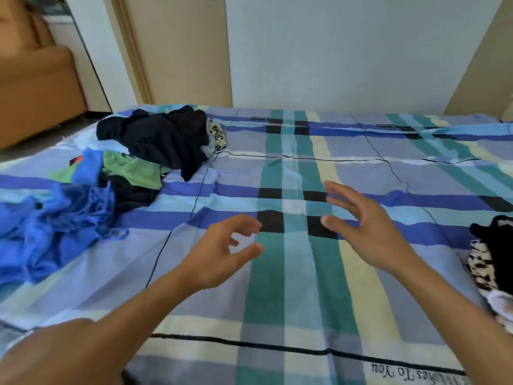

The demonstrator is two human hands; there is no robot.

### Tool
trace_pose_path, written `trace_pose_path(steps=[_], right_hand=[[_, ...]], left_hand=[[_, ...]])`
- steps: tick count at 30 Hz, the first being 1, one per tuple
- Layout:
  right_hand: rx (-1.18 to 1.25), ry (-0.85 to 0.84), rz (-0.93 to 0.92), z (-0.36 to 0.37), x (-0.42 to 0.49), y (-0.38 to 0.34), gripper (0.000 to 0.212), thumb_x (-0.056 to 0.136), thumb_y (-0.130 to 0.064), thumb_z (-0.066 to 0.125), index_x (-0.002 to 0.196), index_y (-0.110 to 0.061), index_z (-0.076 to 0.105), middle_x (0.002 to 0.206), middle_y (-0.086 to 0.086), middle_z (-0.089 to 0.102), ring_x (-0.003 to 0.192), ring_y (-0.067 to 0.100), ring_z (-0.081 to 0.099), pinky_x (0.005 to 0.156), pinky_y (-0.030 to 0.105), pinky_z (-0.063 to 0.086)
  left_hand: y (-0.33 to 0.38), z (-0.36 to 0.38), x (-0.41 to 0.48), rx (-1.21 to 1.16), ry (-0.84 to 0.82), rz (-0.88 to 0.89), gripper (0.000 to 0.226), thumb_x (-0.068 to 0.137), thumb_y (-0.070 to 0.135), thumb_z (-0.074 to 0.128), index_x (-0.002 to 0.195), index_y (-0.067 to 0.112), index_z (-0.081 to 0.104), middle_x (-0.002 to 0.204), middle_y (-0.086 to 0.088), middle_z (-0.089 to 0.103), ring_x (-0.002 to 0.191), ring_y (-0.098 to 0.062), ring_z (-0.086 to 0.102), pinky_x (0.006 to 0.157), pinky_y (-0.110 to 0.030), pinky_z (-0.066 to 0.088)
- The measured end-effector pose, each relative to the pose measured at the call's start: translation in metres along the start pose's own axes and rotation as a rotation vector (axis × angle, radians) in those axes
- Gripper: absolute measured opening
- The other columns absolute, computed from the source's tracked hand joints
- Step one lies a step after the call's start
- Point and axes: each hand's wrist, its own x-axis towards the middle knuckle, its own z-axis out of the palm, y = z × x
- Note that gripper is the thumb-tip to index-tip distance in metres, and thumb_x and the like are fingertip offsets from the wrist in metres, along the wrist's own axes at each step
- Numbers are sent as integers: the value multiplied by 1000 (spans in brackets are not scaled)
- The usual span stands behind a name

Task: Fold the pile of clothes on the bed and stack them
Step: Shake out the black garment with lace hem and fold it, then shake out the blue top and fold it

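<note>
Crumpled pile of blue, green and navy clothes (111,173) lay left on the plaid-sheeted bed (277,295) as the left hand (219,257), fingers (247,222) loosely curled, and right hand (369,232), fingers (341,190) spread, hovered empty mid-bed; pulling one garment flat looked wisest.

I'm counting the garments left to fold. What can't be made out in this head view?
Blue garment: head view, cut off by the left edge.
Black and spotted clothes: head view, cut off by the right edge; folded or not is unclear.
Pile: the dark garment partly covers the green piece and floral piece, so the count beneath is hidden.
Sheet lettering: blurred, start unreadable.
</note>
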Motion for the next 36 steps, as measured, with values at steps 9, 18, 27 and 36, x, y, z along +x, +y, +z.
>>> trace_pose_path(steps=[9, 18, 27, 36], right_hand=[[14, -115, 9, 49, -6, 13, 84, 64, -81, 66, 140, -49, 47, 137, -31, 55, 126, -9, 52, 103, 17, 41], [8, -193, 95, 61, -8, 24, 103, 51, -95, 61, 143, -52, 40, 138, -28, 55, 126, 3, 57, 104, 20, 38], [-25, -225, 11, 74, -19, 10, 69, 76, -59, 67, 140, -56, 39, 138, -32, 50, 122, -10, 52, 102, 31, 46], [21, -227, 18, 80, -15, 1, 76, 81, -39, 73, 147, -44, 36, 143, -18, 50, 122, -6, 54, 112, 31, 41]], left_hand=[[-9, -14, 2, 173, -55, 30, 50, 93, 42, 66, 136, 21, 54, 135, 3, 56, 125, -12, 49, 106, -29, 39], [-109, -125, 21, 676, 321, -637, 70, 85, 52, 67, 139, 15, 42, 148, -14, 35, 139, -39, 28, 112, -55, 29], [-200, -148, -19, 672, 504, -1015, 64, 81, 27, 74, 134, 16, 38, 137, -18, 43, 123, -45, 46, 91, -54, 47], [-82, -107, 29, 88, 706, -246, 27, 84, 9, 61, 111, 9, 58, 87, -3, 64, 83, -29, 65, 71, -45, 55]])
